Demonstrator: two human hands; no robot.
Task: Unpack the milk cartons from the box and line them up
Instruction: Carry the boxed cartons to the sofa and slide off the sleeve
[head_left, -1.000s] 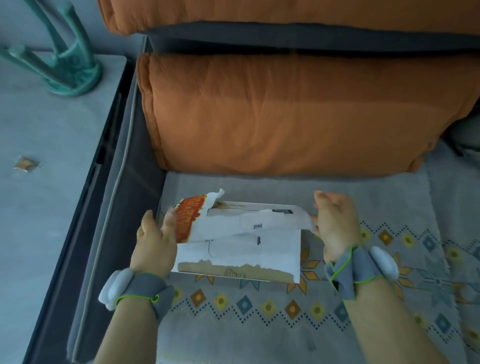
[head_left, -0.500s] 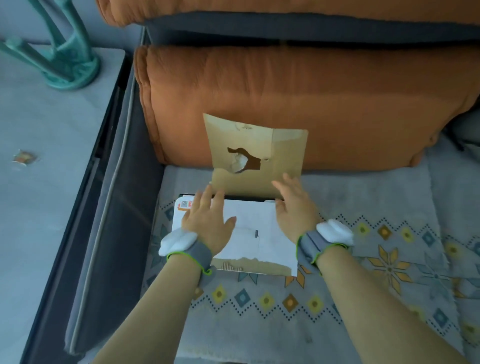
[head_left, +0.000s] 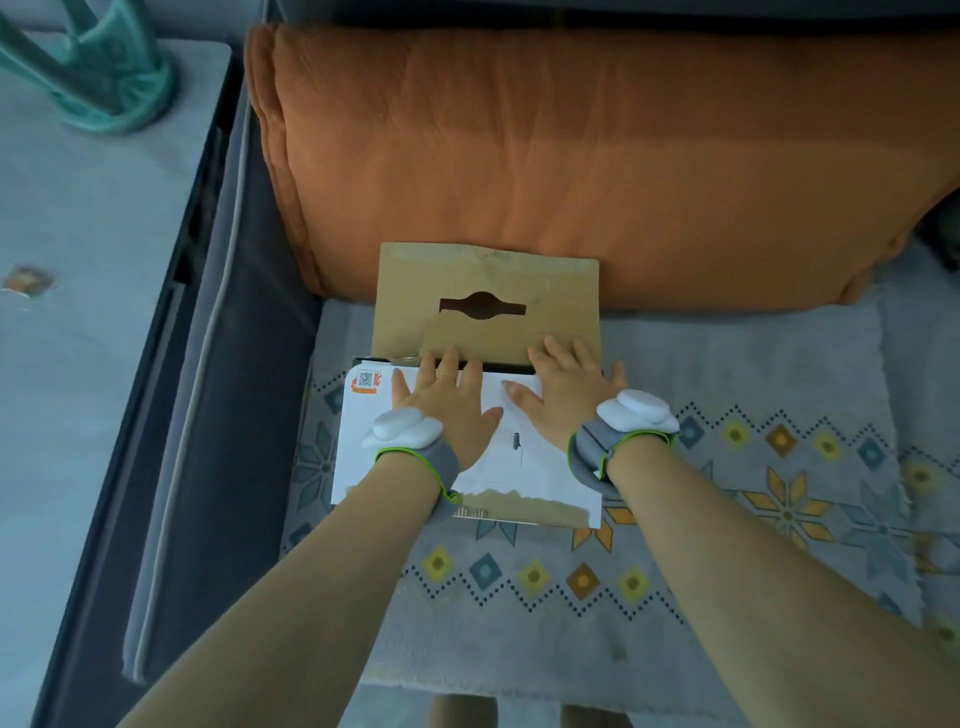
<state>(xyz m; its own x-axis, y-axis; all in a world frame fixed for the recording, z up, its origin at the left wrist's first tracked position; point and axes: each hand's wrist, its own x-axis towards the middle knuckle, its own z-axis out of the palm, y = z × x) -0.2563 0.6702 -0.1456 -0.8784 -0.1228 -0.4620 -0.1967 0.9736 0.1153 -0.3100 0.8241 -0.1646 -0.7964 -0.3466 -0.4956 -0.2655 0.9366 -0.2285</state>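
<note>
A white cardboard box (head_left: 545, 467) lies on a patterned mat on the sofa seat. Its brown far flap (head_left: 488, 280), with a handle cut-out, stands up against the orange cushion. A dark gap shows between that flap and the white near flap. My left hand (head_left: 447, 400) and my right hand (head_left: 566, 389) rest flat on the white flap side by side, fingers spread, fingertips at the edge of the gap. No milk carton is visible; the inside of the box is hidden.
A big orange cushion (head_left: 571, 156) sits right behind the box. The patterned grey mat (head_left: 727, 519) extends to the right and front. On the left are the dark sofa arm (head_left: 208, 415) and a grey table (head_left: 78, 364) with a teal stand (head_left: 104, 78) and a small wrapper (head_left: 26, 280).
A second ago my hands held the box's top at its two ends. The brown far flap has since swung up, and both hands have come onto the white near flap.
</note>
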